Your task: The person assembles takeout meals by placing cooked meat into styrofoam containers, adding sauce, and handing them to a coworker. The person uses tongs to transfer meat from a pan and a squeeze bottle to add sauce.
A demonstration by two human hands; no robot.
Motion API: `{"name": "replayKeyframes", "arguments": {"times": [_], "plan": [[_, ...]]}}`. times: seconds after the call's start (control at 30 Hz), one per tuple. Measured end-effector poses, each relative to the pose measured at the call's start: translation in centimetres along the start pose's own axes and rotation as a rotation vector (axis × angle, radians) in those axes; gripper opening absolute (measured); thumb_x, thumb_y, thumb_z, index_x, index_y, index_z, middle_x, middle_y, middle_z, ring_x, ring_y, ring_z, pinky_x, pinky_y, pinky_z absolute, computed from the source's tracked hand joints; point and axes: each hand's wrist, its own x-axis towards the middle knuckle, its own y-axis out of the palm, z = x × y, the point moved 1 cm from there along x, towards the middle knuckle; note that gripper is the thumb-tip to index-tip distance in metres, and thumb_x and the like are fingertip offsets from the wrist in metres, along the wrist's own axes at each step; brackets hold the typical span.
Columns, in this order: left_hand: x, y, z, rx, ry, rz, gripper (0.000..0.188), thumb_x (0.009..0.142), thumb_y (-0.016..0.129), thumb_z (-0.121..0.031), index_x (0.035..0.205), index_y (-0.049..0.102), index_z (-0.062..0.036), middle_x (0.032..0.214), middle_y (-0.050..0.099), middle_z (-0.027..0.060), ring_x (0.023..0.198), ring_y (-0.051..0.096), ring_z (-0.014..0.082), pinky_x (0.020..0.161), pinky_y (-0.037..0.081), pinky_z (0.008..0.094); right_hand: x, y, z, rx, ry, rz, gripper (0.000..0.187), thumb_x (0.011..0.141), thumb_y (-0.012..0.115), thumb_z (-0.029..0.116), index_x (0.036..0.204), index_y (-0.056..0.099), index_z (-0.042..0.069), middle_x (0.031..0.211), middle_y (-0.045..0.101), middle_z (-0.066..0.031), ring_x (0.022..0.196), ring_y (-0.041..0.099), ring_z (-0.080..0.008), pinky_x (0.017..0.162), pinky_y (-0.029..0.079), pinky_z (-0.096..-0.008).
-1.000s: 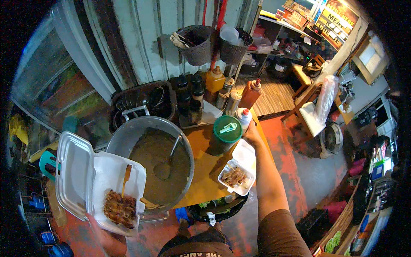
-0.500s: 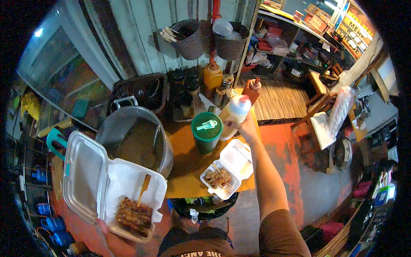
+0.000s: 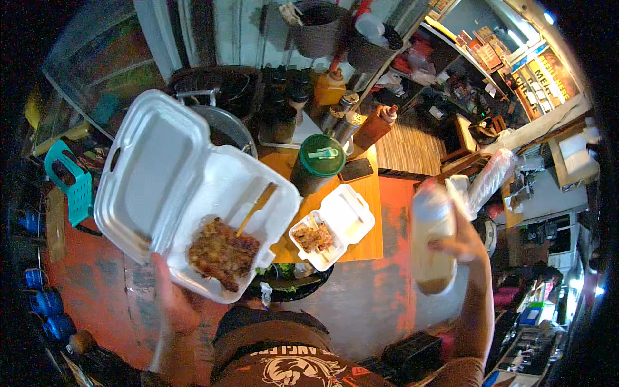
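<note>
My left hand supports an open white foam takeout box from below, its fingers at the box's near edge and underside. Browned grilled meat on a flat wooden stick rests in its lower half. Off the table's right side, my right hand is wrapped around a squeeze bottle with pale tan contents. Motion blurs the bottle's top. Between the hands, a smaller open foam box with meat pieces sits on the wooden table.
A green-lidded jug, a phone, a red-brown squeeze bottle and shakers crowd the table. Behind the large box stands a metal pot. A black bin is below the table's near edge; a teal chair stands left.
My right hand has carried the squeeze bottle from beside the jug to the right, past the table. My left hand has raised the large foam box and shifted it right, covering more of the pot.
</note>
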Motion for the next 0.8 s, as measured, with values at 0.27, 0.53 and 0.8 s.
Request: {"name": "replayKeyframes", "arguments": {"times": [0.27,0.53,0.8], "plan": [[-1.1,-1.5,8.8,0.258,-0.534,0.387,0.061,0.102,0.046,-0.045,0.144,0.035,-0.002,0.139,0.05,0.0143,0.126,0.051,0.0269,0.108,0.043,0.0425,-3.6,3.6,16.8,-1.271,0.358,0.385,0.087,0.06,0.084,0.034,0.14,0.05,0.029,0.112,0.059,-0.0163,0.107,0.057,-0.0355,0.09,0.049,-0.0467],[-1.9,5.2,10.5,0.31,-0.512,0.586,0.055,0.106,0.032,-0.049,0.123,0.052,-0.0005,0.096,0.062,0.004,0.078,0.059,0.0084,0.067,0.05,0.0253,-4.9,5.4,20.4,-1.777,-0.037,-0.031,0.057,0.071,0.071,0.017,0.126,0.063,0.03,0.111,0.055,-0.0134,0.109,0.051,-0.031,0.095,0.039,-0.0475],[-2.9,5.9,12.9,0.288,-0.568,0.734,0.06,0.105,0.032,-0.052,0.125,0.05,0.0022,0.107,0.063,0.0113,0.085,0.066,0.0159,0.072,0.056,0.0298,-5.9,8.8,21.8,-1.721,-0.069,0.127,0.038,0.084,0.054,0.018,0.118,0.068,0.03,0.1,0.054,-0.0084,0.101,0.051,-0.0243,0.089,0.037,-0.0446]]}}
